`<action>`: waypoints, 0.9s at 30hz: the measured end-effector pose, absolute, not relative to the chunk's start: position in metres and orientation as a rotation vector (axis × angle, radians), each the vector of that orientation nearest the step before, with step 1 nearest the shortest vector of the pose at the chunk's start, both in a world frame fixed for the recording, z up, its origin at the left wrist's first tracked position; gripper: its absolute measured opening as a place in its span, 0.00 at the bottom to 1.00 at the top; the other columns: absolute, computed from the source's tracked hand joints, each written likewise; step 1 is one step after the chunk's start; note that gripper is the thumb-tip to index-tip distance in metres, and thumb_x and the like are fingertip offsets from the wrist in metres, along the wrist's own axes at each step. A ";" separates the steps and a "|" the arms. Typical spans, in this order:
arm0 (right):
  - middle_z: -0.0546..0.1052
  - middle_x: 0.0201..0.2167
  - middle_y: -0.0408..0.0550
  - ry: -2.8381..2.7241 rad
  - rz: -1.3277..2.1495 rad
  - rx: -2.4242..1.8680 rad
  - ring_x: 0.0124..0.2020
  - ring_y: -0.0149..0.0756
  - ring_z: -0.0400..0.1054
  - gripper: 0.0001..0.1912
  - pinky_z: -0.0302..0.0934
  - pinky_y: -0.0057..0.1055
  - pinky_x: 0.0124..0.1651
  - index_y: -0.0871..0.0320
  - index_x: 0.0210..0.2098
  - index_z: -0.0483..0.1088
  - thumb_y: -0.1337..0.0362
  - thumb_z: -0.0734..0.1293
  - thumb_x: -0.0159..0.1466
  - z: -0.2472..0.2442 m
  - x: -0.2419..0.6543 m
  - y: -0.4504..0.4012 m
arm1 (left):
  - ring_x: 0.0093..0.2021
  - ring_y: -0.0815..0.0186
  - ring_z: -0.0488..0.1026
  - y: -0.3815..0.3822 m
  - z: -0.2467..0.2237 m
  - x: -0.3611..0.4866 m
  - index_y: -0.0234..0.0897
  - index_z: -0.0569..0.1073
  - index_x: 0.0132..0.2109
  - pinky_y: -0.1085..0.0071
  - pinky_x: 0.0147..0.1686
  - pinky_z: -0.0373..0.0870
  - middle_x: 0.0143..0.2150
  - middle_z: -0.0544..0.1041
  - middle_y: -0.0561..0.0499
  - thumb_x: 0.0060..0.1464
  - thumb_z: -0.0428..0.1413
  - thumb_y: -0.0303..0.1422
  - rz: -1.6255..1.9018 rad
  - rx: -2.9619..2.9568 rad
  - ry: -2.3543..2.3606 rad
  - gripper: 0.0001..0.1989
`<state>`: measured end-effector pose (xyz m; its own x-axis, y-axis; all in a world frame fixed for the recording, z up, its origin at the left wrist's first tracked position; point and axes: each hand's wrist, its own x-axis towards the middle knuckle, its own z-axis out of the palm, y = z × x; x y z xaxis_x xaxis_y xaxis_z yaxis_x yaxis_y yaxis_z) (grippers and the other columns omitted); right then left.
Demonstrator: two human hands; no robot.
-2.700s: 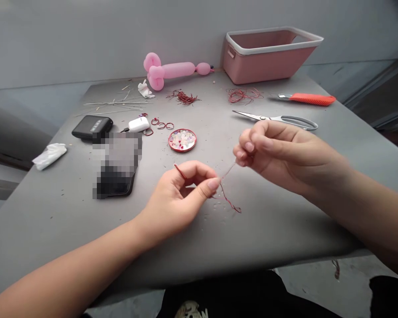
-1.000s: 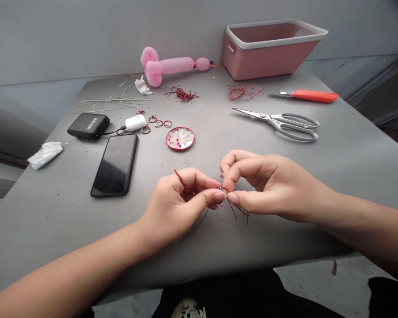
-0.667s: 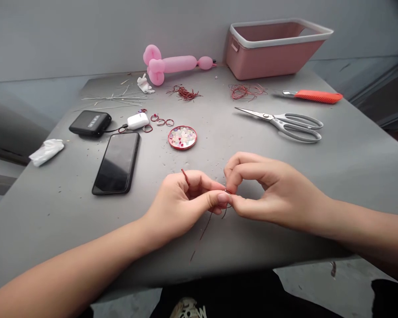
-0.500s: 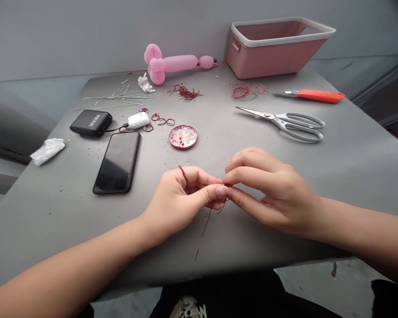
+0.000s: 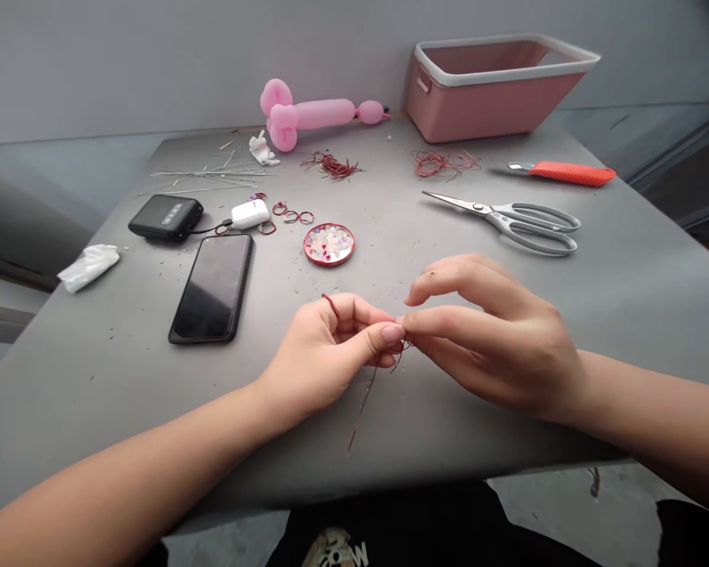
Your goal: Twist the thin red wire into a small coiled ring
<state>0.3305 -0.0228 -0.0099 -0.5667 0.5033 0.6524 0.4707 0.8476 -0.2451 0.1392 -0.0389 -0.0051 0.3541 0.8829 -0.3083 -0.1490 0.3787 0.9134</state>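
Observation:
A thin dark red wire [image 5: 363, 409] hangs down from between my fingertips, above the front of the table. My left hand [image 5: 324, 354] pinches it between thumb and forefinger, and a red wire ring [image 5: 331, 304] sits on one of its fingers. Against the left fingertips, my right hand [image 5: 490, 335] closes thumb and forefinger on the same wire, with its other fingers lifted. The part of the wire inside the pinch is mostly hidden. Beyond the hands lies a round red-rimmed dish of small beads [image 5: 329, 245].
Scissors [image 5: 502, 219] and an orange cutter [image 5: 573, 172] lie right. Left are a phone [image 5: 211, 289], a power bank [image 5: 165, 217], a white case [image 5: 250, 213] and several wire rings [image 5: 291, 216]. Behind stand wire bundles [image 5: 332, 165], a pink balloon [image 5: 322, 114] and a pink bin [image 5: 478, 110].
My right hand's upper fingers have lifted a little off the pinch. Both hands stay together, and the hanging wire has shifted slightly. The whole view has moved a touch.

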 end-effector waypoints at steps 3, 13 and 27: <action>0.73 0.38 0.49 -2.230 0.106 -0.721 0.42 0.40 0.66 0.11 0.65 0.41 0.45 0.52 0.27 0.70 0.73 0.64 0.63 -0.012 0.330 -0.020 | 0.28 0.72 0.74 -0.039 -0.006 0.139 0.33 0.72 0.32 0.73 0.35 0.74 0.27 0.76 0.53 0.47 0.67 0.39 0.831 0.938 0.929 0.15; 0.71 0.35 0.46 -1.960 0.969 -0.818 0.36 0.32 0.68 0.07 0.65 0.31 0.37 0.56 0.29 0.69 0.64 0.68 0.64 -0.013 0.327 -0.017 | 0.29 0.75 0.70 -0.039 -0.007 0.139 0.32 0.73 0.35 0.74 0.37 0.75 0.27 0.72 0.56 0.51 0.65 0.37 0.795 0.911 0.913 0.13; 0.73 0.30 0.47 -1.926 1.170 -0.950 0.36 0.33 0.69 0.21 0.65 0.32 0.44 0.57 0.24 0.73 0.54 0.62 0.68 -0.002 0.325 -0.020 | 0.29 0.73 0.71 -0.042 -0.004 0.142 0.33 0.73 0.35 0.74 0.33 0.70 0.28 0.73 0.54 0.51 0.64 0.32 0.662 1.049 0.911 0.09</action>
<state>0.3253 -0.0195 -0.0024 -0.5005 0.8475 0.1768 0.2339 0.3290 -0.9149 0.1423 -0.0417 -0.0043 0.4817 0.8206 -0.3075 -0.0394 0.3708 0.9279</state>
